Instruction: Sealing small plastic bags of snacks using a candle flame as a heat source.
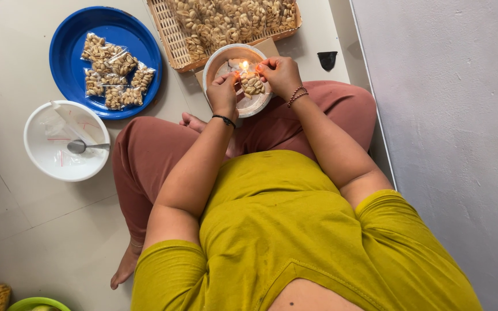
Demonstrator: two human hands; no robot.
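Note:
I sit cross-legged on the floor. My left hand and my right hand both pinch a small clear packet of peanuts by its top edge. The packet's edge is held beside a lit candle flame. The candle stands in a round white dish in front of my knees. My left wrist wears a black band, my right wrist a beaded bracelet.
A woven tray piled with loose peanuts lies beyond the dish. A blue plate to the left holds several filled packets. A white bowl with a spoon and empty plastic bags sits nearer. A grey wall rises on the right.

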